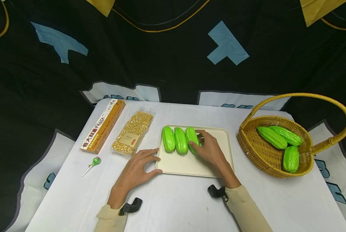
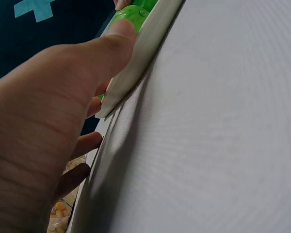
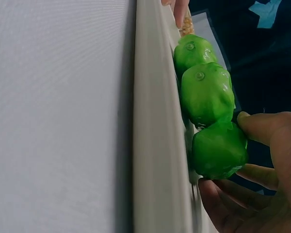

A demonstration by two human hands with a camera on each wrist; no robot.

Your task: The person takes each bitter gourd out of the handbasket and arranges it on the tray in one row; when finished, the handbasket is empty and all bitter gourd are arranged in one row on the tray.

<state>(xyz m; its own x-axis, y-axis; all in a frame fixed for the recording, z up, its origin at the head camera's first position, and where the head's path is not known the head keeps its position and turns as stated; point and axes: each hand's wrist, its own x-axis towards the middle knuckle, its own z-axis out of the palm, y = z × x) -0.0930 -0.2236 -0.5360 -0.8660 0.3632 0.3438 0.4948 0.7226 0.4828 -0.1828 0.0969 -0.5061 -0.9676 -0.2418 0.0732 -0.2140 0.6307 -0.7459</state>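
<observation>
Three bright green, ridged vegetables like short cucumbers lie side by side on a cream tray (image 1: pixel 196 170), toward its left half. My right hand (image 1: pixel 210 149) holds the rightmost green vegetable (image 1: pixel 191 137) between thumb and fingers. In the right wrist view that vegetable (image 3: pixel 219 150) sits against the middle one (image 3: pixel 207 94), its near end showing. My left hand (image 1: pixel 136 170) is at the tray's left edge, fingers spread and fairly straight, fingertips and thumb at the rim. In the left wrist view the thumb of the left hand (image 2: pixel 63 97) lies beside the rim.
Right of the tray stands a wicker basket (image 1: pixel 248 145) with a tall handle, holding three more green vegetables (image 1: pixel 291 159). To the left are a bag of corn kernels (image 1: pixel 135 130), a pasta box (image 1: pixel 104 125) and a green lollipop (image 1: pixel 96 161). A dark cloth hangs behind the white table.
</observation>
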